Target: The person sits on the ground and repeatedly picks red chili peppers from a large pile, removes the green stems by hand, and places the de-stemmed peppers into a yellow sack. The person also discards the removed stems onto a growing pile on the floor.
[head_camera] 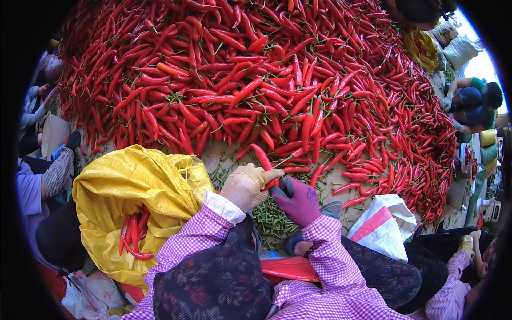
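In a beige glove, my left hand (245, 186) grips a curved red chili pepper (262, 158), whose upper part sticks up past the fingers. A second bit of red shows lower between the hands. My right hand (296, 200) wears a purple glove with dark fingertips. Its bent fingers meet the lower red end; what they pinch is hidden. Below both hands lies a heap of green pepper stems (272, 222) on the floor. Left of me, a yellow woven sack (132, 172) gapes, with several red peppers (136, 230) inside.
A huge mound of red chili peppers (240, 72) rises ahead. A white woven sack with a red stripe (386, 226) stands at my right. Other people sit around the mound: one (472, 100) at far right, another (44, 188) at left. A gloved hand (466, 245) shows at lower right.
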